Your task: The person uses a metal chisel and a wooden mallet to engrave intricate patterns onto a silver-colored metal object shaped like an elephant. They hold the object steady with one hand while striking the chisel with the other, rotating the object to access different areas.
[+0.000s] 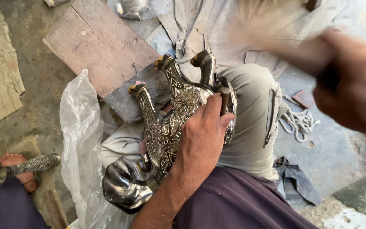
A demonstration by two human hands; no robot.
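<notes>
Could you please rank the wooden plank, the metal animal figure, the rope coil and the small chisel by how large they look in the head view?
1. wooden plank
2. metal animal figure, a close second, nearer the camera
3. rope coil
4. small chisel, mostly hidden in the left hand

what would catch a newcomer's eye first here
The ornate silver metal animal figure lying upside down on the person's lap at centre, legs in the air, draws the eye first. The left hand presses a small punch-like tool against its body, while the right hand is a blur at upper right, gripping a blurred handle. At lower left, a clear plastic bag lies on the ground beside the figure's shiny head.
</notes>
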